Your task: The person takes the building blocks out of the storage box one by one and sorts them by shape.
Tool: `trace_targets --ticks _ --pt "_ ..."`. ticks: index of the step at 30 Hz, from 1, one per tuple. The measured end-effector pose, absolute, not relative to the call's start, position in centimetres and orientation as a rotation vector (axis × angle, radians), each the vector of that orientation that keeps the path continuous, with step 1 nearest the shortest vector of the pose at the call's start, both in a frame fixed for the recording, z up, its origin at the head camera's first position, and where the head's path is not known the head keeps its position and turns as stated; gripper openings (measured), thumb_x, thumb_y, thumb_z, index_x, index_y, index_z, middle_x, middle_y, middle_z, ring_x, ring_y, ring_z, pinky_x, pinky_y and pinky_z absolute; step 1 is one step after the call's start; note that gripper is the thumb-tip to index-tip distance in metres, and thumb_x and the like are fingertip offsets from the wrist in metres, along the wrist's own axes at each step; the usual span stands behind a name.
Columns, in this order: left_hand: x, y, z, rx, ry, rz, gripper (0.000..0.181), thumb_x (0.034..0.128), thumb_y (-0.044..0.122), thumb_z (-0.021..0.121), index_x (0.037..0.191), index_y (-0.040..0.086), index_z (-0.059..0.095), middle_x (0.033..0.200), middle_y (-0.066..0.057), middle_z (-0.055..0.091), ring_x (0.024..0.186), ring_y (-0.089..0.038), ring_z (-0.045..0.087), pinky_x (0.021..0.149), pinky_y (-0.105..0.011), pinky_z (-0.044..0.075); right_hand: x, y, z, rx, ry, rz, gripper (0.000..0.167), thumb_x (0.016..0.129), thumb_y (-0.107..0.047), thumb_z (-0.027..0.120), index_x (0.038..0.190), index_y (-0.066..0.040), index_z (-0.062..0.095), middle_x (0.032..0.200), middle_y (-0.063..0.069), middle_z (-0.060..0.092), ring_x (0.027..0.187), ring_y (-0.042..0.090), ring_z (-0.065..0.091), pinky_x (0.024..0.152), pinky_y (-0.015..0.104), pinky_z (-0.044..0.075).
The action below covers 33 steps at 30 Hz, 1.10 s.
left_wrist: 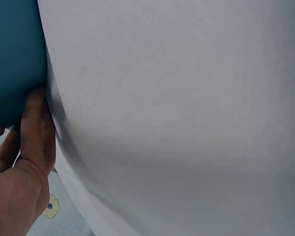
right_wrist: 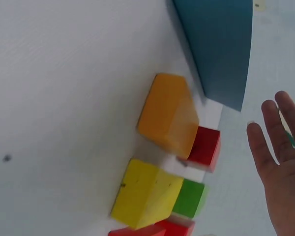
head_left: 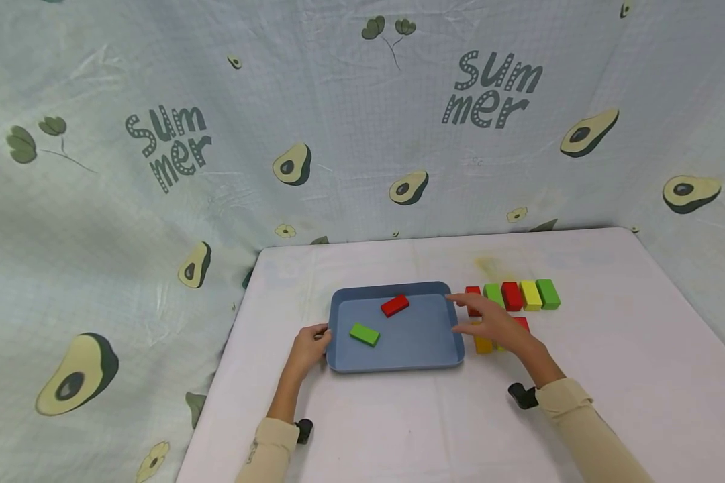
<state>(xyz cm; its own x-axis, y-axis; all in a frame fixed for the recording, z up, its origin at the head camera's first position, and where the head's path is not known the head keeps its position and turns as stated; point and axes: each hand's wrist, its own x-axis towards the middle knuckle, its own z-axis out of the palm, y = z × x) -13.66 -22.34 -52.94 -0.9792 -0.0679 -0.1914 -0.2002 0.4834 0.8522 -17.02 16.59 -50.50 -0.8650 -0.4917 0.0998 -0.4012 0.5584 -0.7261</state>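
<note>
A blue-grey rectangular tray [head_left: 417, 339] lies on the table, with a red block [head_left: 395, 305] and a green block [head_left: 364, 334] flat inside it, apart from each other. My left hand [head_left: 307, 347] holds the tray's left edge; in the left wrist view its fingers [left_wrist: 33, 132] lie along the tray's outer wall and the thumb is mostly cut off. Beside the tray's right rim, my right hand [head_left: 500, 322] hovers with fingers and thumb spread, holding nothing. Behind and beneath it stand blocks, partly hidden: an orange block [right_wrist: 169, 113] and a yellow block [right_wrist: 145, 194] show in the right wrist view.
Right of the tray, a back row holds a red block [head_left: 511, 296], a yellow block [head_left: 530, 295], a green block [head_left: 548, 294] and others. Another red block [head_left: 521, 323] peeks out behind the right hand. An avocado-printed cloth [head_left: 350, 121] hangs behind the table [head_left: 399, 416].
</note>
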Motion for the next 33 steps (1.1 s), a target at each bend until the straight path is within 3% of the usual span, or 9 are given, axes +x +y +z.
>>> trace_targets --ticks 27,33 --pt "-13.4 -22.1 -53.0 -0.218 2.599 1.502 0.035 0.0935 0.012 0.053 0.122 -0.007 0.058 0.108 -0.017 0.064 0.091 -0.024 0.062 0.061 -0.030 0.052 -19.8 10.3 -50.2 -0.970 2.472 -1.008 0.068 0.082 -0.024 0.074 0.142 -0.016 0.044 0.134 0.012 0.048 0.118 0.032 0.046 0.092 0.049 0.044" --pt "-13.5 -22.3 -52.9 -0.217 2.608 1.514 0.036 0.0934 0.012 0.053 0.122 -0.008 0.058 0.107 -0.018 0.064 0.089 -0.024 0.062 0.061 -0.031 0.053 -20.5 8.9 -49.7 -1.021 2.504 -0.956 0.066 0.081 -0.024 0.075 0.140 -0.019 0.047 0.136 0.005 0.048 0.121 0.026 0.044 0.096 0.047 0.041"
